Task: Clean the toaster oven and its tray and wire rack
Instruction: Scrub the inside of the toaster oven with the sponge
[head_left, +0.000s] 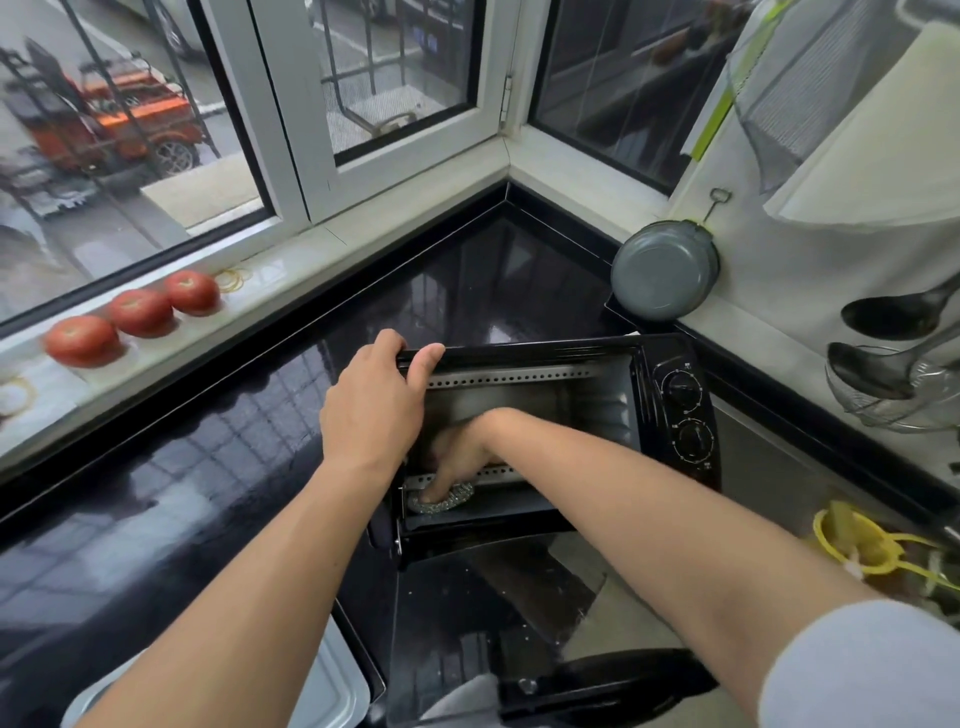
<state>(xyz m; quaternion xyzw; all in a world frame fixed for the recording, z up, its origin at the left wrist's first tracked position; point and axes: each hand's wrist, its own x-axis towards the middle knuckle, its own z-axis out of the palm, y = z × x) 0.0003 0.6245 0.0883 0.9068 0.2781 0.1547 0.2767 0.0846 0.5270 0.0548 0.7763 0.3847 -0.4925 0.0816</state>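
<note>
Tray (332, 691): lies out at seven o'clock, cleanliness unclear.
Right hand (462, 457): presses steel scourer (441, 498) on toaster oven (675, 415) floor.
Left hand (374, 405): fingers curled over oven's top edge.
Progress: interior scrubbing underway; rack unseen.

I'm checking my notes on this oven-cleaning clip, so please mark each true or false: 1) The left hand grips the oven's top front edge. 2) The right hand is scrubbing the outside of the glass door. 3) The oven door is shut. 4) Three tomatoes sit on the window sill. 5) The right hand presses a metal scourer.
1) True: the left hand grips the top front edge of the toaster oven.
2) False: the right hand is inside the oven cavity.
3) False: the door is folded down open.
4) True: three tomatoes sit on the sill.
5) True: it presses a metal scourer on the oven floor.
</note>
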